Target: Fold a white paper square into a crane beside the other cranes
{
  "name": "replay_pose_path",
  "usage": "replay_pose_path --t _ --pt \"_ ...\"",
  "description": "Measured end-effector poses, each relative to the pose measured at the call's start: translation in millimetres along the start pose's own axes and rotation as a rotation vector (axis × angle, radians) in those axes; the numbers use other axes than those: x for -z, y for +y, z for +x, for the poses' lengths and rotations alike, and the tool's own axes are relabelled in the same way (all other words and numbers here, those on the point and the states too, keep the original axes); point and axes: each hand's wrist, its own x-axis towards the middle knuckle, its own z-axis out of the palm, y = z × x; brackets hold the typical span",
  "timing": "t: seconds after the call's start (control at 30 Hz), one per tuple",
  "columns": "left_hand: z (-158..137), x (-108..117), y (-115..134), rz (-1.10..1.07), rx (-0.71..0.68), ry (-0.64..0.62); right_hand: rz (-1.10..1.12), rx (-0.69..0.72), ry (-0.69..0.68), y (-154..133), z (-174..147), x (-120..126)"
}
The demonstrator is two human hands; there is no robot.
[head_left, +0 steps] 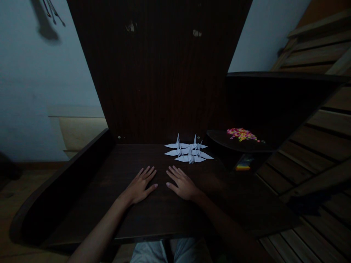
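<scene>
My left hand [141, 185] lies flat, palm down, on the dark wooden desk [95, 190], its fingers stretched out and holding nothing. To its right my right hand [182, 183] rests the same way, fingers extended and thumb apart. The two thumbs point toward each other with a gap between them. Just beyond my right hand stand several white folded paper cranes [190, 158], grouped close together near the desk's back panel. Neither hand touches them.
A corner shelf [263, 147] on the right holds a pile of small colourful pieces [242, 134]. Below it sits something with yellow and orange stripes [242, 168]. A raised side board [65, 179] bounds the desk on the left. Wooden slats [309, 142] stand at the far right.
</scene>
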Motion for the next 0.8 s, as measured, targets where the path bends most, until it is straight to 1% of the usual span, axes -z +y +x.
replay_pose_path --t 0.23,0.43,0.63,0.8 --pt "0.6 -0.8 -1.0 -0.010 -0.011 0.014 -0.005 0.007 -0.007 1.7 0.7 -1.2" --pt "0.1 1.5 1.8 -0.014 0.025 -0.031 0.004 0.003 -0.010 0.4 0.1 0.6" --pt "-0.2 0.2 -0.3 -0.016 -0.009 0.007 0.005 -0.009 -0.035 -0.9 0.2 3.1" --pt "0.5 -1.1 -1.6 -0.016 -0.003 0.000 0.011 -0.010 -0.026 -1.3 0.2 4.6"
